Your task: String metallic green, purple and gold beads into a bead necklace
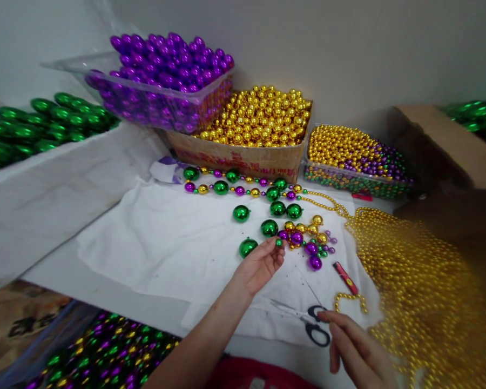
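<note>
My left hand point(264, 265) pinches a small green bead point(279, 243) between thumb and fingertips, just above a cluster of loose beads. Closest to it are a purple bead point(297, 237), a gold bead point(317, 220) and several large green balls point(269, 228). At the lower right, my right hand point(350, 343) is closed at the fingertips on a thin dark thread point(309, 282) that slants up toward the left hand. Whether a needle is on it I cannot tell. Black-handled scissors point(319, 335) lie beside the right fingertips, blades pointing left.
A finished-looking bead strand point(240, 190) lies across the white cloth point(146, 243). Behind stand a purple-bead tub point(154, 89), a gold-bead carton point(238, 156) and a mixed-bead tub point(356, 183). Gold bead chains point(425, 281) heap at right, near a red lighter-like object point(345, 278).
</note>
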A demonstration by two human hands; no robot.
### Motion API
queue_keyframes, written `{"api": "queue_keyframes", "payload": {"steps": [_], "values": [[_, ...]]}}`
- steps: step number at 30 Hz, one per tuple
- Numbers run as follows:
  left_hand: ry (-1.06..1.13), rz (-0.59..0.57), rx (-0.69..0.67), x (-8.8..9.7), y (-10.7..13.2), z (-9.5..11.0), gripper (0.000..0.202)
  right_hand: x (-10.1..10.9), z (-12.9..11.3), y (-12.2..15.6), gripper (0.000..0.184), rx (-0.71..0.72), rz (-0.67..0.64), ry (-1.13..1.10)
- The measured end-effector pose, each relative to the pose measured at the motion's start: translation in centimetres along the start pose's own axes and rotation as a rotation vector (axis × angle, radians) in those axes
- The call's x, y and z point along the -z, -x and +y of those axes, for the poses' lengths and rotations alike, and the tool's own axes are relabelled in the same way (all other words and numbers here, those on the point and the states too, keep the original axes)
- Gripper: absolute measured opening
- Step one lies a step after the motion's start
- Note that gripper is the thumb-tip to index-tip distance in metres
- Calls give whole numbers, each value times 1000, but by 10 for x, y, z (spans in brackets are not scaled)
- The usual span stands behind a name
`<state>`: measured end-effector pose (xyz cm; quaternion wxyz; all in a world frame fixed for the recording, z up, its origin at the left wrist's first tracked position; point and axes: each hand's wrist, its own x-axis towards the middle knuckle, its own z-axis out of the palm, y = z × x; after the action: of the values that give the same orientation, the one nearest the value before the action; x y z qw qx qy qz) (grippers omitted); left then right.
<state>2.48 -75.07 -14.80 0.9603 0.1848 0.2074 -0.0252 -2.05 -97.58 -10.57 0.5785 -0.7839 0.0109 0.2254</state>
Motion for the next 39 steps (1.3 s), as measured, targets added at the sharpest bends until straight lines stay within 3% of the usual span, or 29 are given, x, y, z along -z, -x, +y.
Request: {"api": "queue_keyframes", "payload": {"steps": [13,25,29,33,36,39], "values": [[34,36,-6,3,4,-1,16,-1,8,1,44,-9,-12,-31],[0,-31,26,6,7,-7,19,2,17,-3,44,-27,-52,-47],[-150,-82,47,-1,11,-14,26,-6,13,-14,42,8,-78,-54],[-428,-141,38,-13,20,-32,19,-25,8,-35,35,72,-47,-69],[-554,-108,-10,-18,27,-42,17,-29,10,-44,37,133,7,15],[-651,-44,-98,-21,30,-42,19,-17,13,-45,47,265,1,213]]}}
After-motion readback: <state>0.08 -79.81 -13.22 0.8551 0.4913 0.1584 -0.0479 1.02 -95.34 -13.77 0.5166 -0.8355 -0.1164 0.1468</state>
